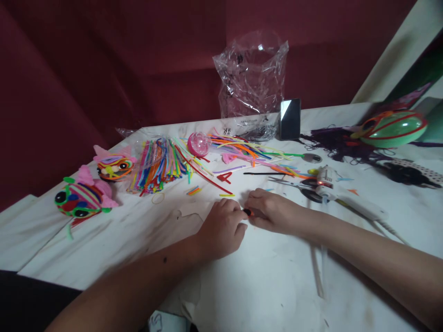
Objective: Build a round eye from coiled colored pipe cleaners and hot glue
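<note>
My left hand (pixel 224 226) and my right hand (pixel 266 210) meet over the white table (pixel 249 286), fingertips almost touching. Between them is a small black-and-orange piece (pixel 247 212), mostly hidden by my fingers; it may be coiled pipe cleaner. Both hands are closed in a pinch on it. Just beyond lie short yellow pipe cleaner bits (pixel 227 195) and a bent red pipe cleaner (pixel 224 177). A long black pipe cleaner (pixel 263 174) and scissors (pixel 290 182) rest past my right hand.
Two colourful fish figures (pixel 83 198) and a pipe cleaner bundle (pixel 159 166) are at left. A pink clear ball (pixel 200 144), plastic bag (pixel 254 83) and phone (pixel 290 120) stand behind. To the right are a corded glue gun (pixel 360 200) and a green balloon-like figure (pixel 394 129).
</note>
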Motion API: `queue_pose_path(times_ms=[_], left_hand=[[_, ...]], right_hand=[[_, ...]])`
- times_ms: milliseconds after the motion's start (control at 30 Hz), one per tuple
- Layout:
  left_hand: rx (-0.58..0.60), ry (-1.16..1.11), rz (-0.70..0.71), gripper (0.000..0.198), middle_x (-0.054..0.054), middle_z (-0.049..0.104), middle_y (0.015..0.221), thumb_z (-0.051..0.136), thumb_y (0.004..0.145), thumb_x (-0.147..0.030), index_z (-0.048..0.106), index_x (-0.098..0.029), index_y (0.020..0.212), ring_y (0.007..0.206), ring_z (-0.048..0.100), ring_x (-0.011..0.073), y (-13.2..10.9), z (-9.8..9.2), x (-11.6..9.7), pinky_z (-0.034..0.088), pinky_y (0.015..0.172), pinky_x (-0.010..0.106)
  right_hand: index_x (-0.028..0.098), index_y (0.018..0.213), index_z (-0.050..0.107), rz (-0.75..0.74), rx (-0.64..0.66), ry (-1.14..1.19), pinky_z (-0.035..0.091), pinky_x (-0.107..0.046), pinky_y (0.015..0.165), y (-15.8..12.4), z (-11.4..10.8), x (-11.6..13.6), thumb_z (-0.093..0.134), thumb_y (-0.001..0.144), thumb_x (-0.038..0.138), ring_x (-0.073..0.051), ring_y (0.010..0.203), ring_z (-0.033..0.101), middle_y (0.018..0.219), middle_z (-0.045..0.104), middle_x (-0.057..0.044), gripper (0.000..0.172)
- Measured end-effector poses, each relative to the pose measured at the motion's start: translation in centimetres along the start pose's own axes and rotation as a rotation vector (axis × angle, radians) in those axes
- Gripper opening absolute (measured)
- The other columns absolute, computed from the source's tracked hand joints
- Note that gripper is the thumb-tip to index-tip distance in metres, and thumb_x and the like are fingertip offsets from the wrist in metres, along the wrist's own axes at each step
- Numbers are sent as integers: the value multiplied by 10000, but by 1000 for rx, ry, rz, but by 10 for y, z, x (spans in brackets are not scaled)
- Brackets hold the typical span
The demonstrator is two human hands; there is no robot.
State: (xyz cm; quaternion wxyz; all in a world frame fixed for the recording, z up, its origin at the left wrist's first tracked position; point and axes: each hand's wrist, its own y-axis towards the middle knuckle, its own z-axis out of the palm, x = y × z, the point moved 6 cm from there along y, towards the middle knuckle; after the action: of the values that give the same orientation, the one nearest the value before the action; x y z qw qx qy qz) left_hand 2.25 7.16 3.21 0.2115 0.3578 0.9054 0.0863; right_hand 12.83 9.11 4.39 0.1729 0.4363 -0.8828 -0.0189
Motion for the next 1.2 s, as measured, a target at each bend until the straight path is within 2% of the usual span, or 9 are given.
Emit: queue_pose_path(times_ms=[200, 500, 733, 900, 1200], left_hand=[[24, 26, -47, 171, 76, 559, 962, 577, 752, -171, 645, -169, 909, 966, 480, 227, 0, 1, 2, 395, 856, 378], [29, -9, -90, 162, 60, 591, 962, 580, 742, -178, 650, -194, 887, 980, 493, 226, 0, -1, 4, 391, 854, 372], [-32, -95, -75, 134, 37, 611, 812, 534, 683, -76, 588, -165, 769, 857, 533, 186, 5, -2, 15, 411, 804, 321], [-28, -40, -52, 71, 36, 588, 775, 523, 718, -118, 566, -173, 702, 825, 520, 189, 4, -3, 11, 402, 765, 320], [-33, -38, -36, 82, 35, 590, 766, 538, 744, -138, 595, -167, 693, 826, 516, 183, 4, -2, 9, 396, 767, 314]], right_hand=[[148, 769, 603, -15, -22, 7, 437, -302, 662, 1, 0, 1, 502, 795, 134, -193, 749, 517, 764, 552, -79, 105], [137, 800, 614, 52, -26, 27, 447, -320, 672, 0, 4, -4, 511, 790, 161, -212, 777, 538, 796, 569, -94, 106], [138, 854, 623, 78, 2, 13, 449, -341, 694, 0, 6, -7, 512, 791, 180, -225, 804, 536, 821, 568, -96, 133], [146, 849, 619, 80, -1, 14, 450, -340, 715, 0, 8, -8, 515, 796, 187, -226, 827, 537, 834, 572, -95, 124], [175, 783, 588, 105, 13, -30, 436, -324, 704, 2, 10, -9, 524, 790, 203, -215, 810, 522, 800, 573, -71, 70]])
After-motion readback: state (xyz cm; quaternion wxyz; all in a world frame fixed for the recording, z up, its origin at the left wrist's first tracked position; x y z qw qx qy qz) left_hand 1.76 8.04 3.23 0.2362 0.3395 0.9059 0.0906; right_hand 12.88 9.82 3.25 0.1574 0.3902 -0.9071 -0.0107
